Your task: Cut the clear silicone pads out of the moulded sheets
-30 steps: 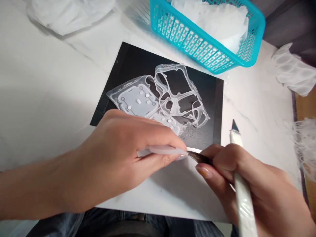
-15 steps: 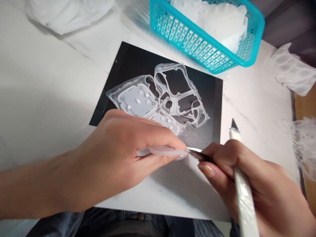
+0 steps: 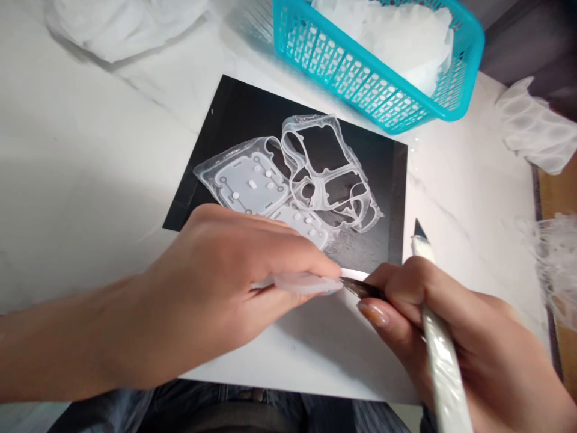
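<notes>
From the head view, a white marbled worktop (image 3: 90,180) is seen, with a lap in dark jeans (image 3: 225,409) showing below its near edge. A teal plastic basket (image 3: 356,78) is set at the far edge, heaped with white translucent sheets (image 3: 383,36). Crumpled white plastic (image 3: 121,30) is left toward the far left corner, while bubbled clear plastic (image 3: 536,126) and clear scraps (image 3: 556,264) lie along the right edge.

A black sheet (image 3: 234,114) is laid near the middle of the worktop. On it, a dotted clear pad (image 3: 247,183) and an open clear frame (image 3: 324,162) are overlapped, and a second pad (image 3: 302,222) is partly hidden by the left hand (image 3: 211,288).

That hand's grip is closed, with a small pale piece (image 3: 306,284) pinched between thumb and fingers beyond the sheet's near edge. The right hand (image 3: 487,361) is closed around a white craft knife (image 3: 444,367), its blade pointing up and away, and a dark pointed tool (image 3: 363,288), whose tip is held against the small pale piece; the tool's exact kind cannot be told.

Only the small pale piece is being worked. The pieces on the sheet are not being handled, and the heaped basket suggests that much is left.
</notes>
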`<state>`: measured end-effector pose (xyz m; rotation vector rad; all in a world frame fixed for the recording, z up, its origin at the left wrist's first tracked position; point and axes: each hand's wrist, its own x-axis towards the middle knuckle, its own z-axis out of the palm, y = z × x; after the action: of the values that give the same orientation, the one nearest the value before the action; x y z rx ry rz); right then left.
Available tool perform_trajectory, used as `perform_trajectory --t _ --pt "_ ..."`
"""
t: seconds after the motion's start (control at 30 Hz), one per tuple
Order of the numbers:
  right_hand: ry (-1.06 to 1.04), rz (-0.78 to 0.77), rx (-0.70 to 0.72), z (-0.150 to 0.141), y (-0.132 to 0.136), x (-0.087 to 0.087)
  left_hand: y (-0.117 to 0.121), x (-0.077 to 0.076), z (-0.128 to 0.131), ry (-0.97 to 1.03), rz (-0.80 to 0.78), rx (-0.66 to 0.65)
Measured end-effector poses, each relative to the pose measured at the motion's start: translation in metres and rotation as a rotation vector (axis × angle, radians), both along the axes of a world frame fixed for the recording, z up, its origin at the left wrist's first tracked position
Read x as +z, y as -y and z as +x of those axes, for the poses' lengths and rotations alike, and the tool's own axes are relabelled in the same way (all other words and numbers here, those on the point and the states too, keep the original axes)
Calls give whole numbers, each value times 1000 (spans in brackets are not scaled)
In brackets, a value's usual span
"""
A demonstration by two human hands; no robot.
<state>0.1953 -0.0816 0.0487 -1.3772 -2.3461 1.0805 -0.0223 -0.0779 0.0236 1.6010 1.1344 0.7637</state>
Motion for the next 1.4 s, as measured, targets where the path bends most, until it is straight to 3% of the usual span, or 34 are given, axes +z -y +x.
perform_trajectory --t 0.47,0.67,0.73,0.83,1.0,1.17,1.4 --pt "6 -28 11 2 2 -1 -2 -1 0 50 -32 0" --pt "13 68 -6 0 -1 1 -1 -3 0 23 -19 22" --pt "48 169 -78 4 -5 1 0 -3 -1 28 -82 50" --pt "162 312 -297 24 -18 -3 -2 -4 -3 86 -219 73" --pt "610 372 -639 77 -55 -28 -10 -6 -7 238 -382 16" --pt "796 385 -741 117 -80 -54 -15 -10 -8 463 -574 49" --pt "859 480 -823 138 -88 -73 -20 -12 -11 722 -765 134"
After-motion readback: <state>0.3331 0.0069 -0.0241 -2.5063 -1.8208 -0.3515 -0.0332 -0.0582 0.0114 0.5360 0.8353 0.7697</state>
